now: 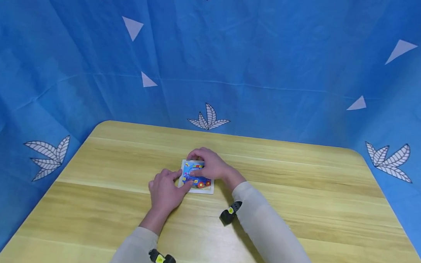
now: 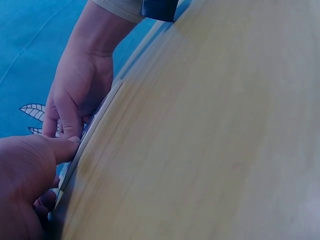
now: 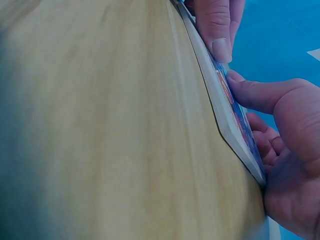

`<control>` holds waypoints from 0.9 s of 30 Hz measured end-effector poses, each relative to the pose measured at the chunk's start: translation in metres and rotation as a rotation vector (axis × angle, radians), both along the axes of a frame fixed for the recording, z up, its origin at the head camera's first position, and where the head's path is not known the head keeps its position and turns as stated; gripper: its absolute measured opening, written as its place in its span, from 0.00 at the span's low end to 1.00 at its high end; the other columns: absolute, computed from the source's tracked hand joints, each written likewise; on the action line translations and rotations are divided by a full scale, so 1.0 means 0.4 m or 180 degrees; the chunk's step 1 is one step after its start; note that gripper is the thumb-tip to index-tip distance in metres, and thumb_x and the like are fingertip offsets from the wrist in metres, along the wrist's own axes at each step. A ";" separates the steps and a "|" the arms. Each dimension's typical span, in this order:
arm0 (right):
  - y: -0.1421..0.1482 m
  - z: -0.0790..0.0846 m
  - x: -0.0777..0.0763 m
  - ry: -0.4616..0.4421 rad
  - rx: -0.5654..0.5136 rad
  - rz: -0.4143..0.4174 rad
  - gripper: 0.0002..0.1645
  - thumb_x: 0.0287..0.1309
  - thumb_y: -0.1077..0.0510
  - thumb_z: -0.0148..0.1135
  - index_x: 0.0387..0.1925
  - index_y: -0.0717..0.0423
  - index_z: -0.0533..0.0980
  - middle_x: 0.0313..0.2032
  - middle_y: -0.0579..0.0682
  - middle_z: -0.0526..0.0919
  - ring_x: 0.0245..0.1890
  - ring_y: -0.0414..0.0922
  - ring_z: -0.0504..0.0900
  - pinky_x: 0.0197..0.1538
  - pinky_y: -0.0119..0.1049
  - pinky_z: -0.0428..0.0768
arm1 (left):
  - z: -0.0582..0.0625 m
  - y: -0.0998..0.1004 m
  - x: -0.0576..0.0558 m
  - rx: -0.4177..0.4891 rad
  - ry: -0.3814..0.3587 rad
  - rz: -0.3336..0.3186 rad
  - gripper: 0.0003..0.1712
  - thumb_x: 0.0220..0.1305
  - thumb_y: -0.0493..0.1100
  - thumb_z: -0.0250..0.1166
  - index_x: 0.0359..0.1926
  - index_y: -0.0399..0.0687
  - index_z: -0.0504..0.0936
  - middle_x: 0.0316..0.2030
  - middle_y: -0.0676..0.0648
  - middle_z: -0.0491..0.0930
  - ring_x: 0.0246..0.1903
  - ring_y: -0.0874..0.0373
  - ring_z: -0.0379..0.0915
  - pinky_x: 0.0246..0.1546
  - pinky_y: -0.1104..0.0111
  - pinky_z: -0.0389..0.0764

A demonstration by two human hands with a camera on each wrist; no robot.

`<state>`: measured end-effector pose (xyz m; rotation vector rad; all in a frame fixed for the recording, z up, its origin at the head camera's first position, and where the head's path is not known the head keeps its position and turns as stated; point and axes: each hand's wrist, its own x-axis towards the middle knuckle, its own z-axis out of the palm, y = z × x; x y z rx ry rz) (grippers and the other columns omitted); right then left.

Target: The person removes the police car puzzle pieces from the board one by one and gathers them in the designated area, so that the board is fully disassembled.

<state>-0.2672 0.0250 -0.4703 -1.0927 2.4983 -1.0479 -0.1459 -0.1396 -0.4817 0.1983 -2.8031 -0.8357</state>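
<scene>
A small flat puzzle board [image 1: 207,191] with a white frame lies on the wooden table. Its bright picture shows a blue vehicle with red and yellow wheels. My left hand [image 1: 166,190] holds the board's left side, thumb over the near part of the picture and fingers along the edge. From the right, my right hand [image 1: 212,166] reaches across it, thumb on the picture and fingers curled at the far edge. In the right wrist view both thumbs meet close together over the board [image 3: 232,120]. Part of the picture is hidden under the hands.
The wooden table [image 1: 298,196] has rounded far corners. Behind and beside it hangs a blue cloth [image 1: 269,52] with white triangles and leaf prints. A black wrist camera [image 1: 231,212] is strapped to the right sleeve, another camera [image 1: 162,259] to the left.
</scene>
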 end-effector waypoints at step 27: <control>-0.013 0.018 0.008 -0.0014 0.0514 -0.0062 0.21 0.61 0.57 0.65 0.55 0.38 0.78 0.52 0.44 0.73 0.53 0.47 0.68 0.55 0.50 0.62 | 0.004 0.005 0.001 0.0016 0.0007 0.0043 0.36 0.55 0.61 0.74 0.57 0.42 0.84 0.38 0.47 0.76 0.38 0.49 0.69 0.40 0.54 0.59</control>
